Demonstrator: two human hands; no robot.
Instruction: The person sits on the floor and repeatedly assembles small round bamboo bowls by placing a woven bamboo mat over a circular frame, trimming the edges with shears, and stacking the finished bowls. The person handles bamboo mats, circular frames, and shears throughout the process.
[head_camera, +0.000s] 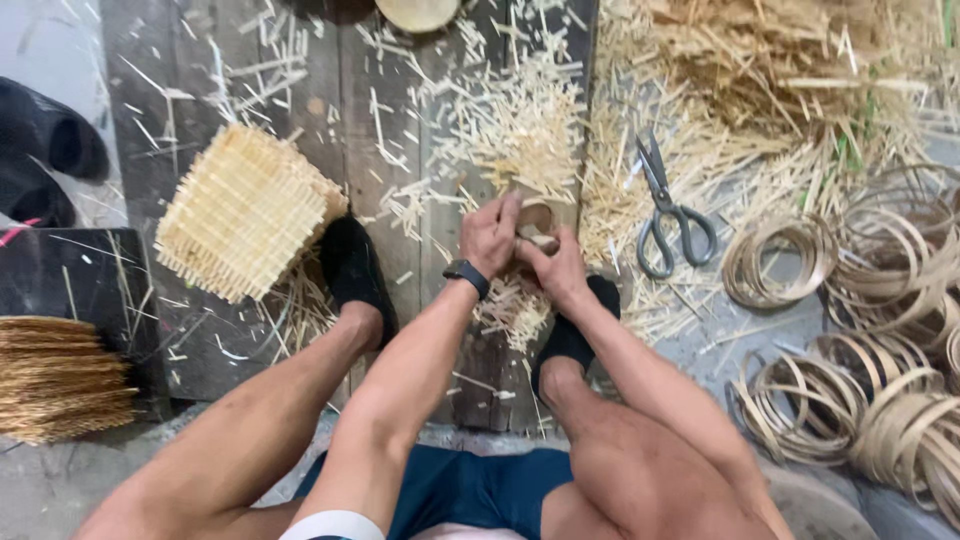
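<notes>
Both hands meet low in front of me, between my knees, over dark wooden floor planks (400, 130). Left hand (490, 235), with a black wristband (467, 277) on the wrist, is curled closed around the near left side of a small round bamboo piece (540, 215); right hand (555, 268) is closed on the piece's lower right edge, its thumb and fingers pinching a thin strip there. The two hands touch each other at the fingertips. The piece sits just above the planks, amid a litter of pale bamboo offcuts (520, 125); whether it rests on the planks I cannot tell. My feet in black shoes sit either side: left shoe (355, 270), right shoe (570, 335), the latter partly hidden under my right forearm. A square woven bamboo mat (245, 212) lies to the left, well apart from the hands, tilted diagonally. Grey-handled scissors (665, 215) lie to the right on the shavings, blades pointing away from me. Further right: stacks of coiled bamboo hoops (850, 400). A bundle of thin brown sticks (55, 375) lies at the far left edge.
</notes>
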